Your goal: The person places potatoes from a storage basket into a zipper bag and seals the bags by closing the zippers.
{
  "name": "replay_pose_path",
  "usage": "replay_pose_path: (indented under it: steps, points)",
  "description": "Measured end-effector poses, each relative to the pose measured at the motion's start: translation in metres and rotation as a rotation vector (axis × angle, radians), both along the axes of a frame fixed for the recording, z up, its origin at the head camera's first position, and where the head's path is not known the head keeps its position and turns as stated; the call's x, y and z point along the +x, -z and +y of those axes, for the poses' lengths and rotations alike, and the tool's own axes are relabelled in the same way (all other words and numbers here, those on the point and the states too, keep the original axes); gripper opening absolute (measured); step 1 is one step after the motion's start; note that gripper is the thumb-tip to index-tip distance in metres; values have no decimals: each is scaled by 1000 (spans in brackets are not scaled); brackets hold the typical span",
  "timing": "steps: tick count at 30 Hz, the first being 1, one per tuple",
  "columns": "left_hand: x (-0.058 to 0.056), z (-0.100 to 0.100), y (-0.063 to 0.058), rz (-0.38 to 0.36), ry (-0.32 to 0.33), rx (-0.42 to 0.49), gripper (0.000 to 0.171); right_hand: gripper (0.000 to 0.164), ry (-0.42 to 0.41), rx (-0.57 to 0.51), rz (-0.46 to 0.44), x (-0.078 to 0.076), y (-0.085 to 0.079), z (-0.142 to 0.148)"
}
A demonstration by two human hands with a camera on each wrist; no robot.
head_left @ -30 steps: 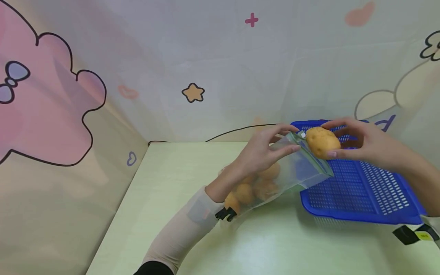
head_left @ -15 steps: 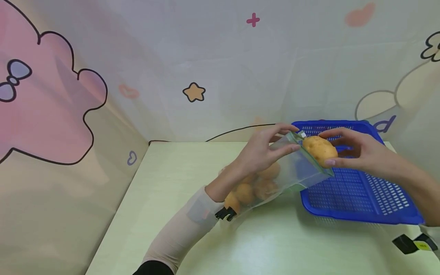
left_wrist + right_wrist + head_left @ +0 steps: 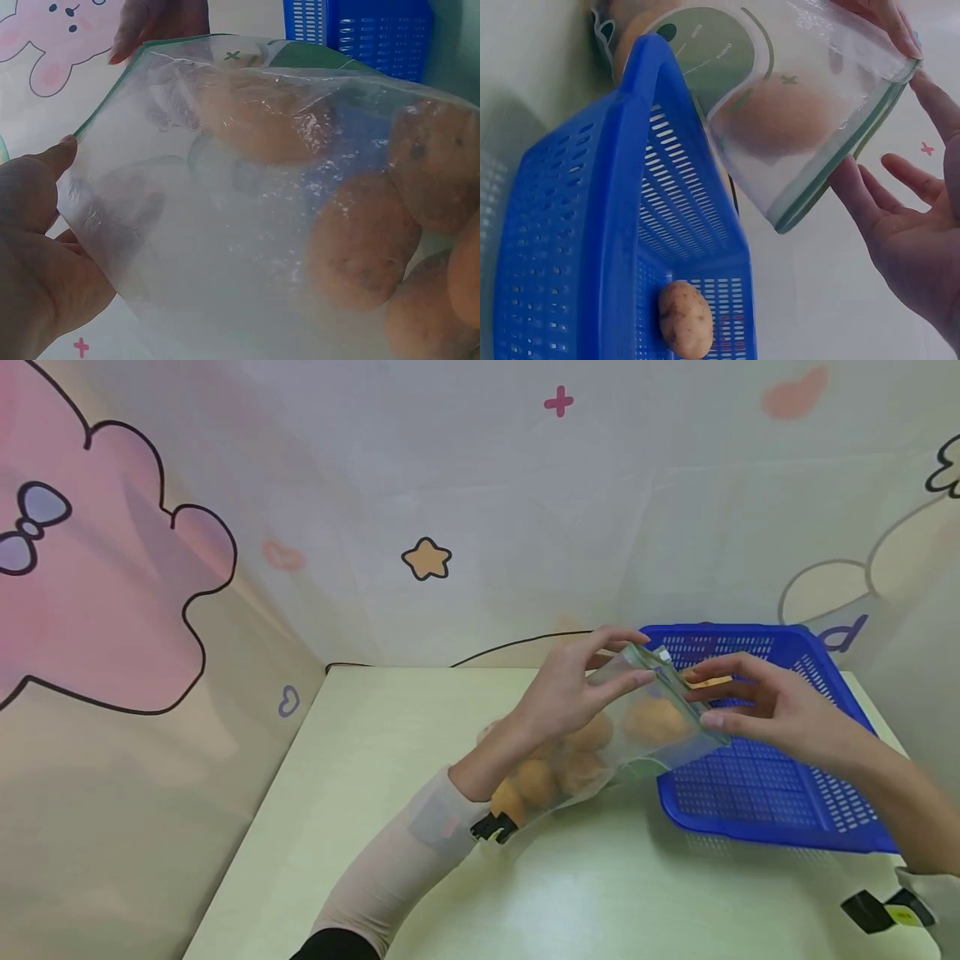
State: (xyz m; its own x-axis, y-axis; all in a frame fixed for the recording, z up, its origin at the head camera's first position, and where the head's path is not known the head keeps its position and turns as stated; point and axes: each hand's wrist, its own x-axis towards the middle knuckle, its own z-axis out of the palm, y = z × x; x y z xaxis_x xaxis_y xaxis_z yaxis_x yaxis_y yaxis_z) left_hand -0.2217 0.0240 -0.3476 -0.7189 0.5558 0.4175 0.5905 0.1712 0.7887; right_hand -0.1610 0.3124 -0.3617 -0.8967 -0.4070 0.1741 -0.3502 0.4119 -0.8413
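Note:
My left hand (image 3: 573,685) grips the mouth of a clear zip bag (image 3: 210,300) with a green-edged rim, keeping it tilted toward the basket. Several potatoes (image 3: 364,244) lie at the bag's far end. Closer to the mouth, a single potato (image 3: 784,112) shows through the plastic. At the bag's mouth is my right hand (image 3: 772,710), its fingers loosely spread and holding no potato. Its thumb tip touches the bag's rim in the right wrist view.
A blue plastic basket (image 3: 750,814) stands right of the bag on the pale green table (image 3: 622,893). One potato (image 3: 685,320) lies inside it. A printed curtain (image 3: 495,485) hangs behind the table.
My right hand has lowered a potato into the bag's mouth and let go; the potato now sits inside near the mouth. My left hand has kept its grip on the bag.

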Motion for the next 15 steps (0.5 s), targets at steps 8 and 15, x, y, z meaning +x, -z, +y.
replay_pose_path:
  steps: [8, 15]
  points:
    - [1, 1, -2, 3, 9, -18, 37, 30, 303, 118, 56, -18, 5, 17]
    - [2, 4, 0, 13, 33, -16, 35, 59, 359, 249, -38, -62, 24, 41]
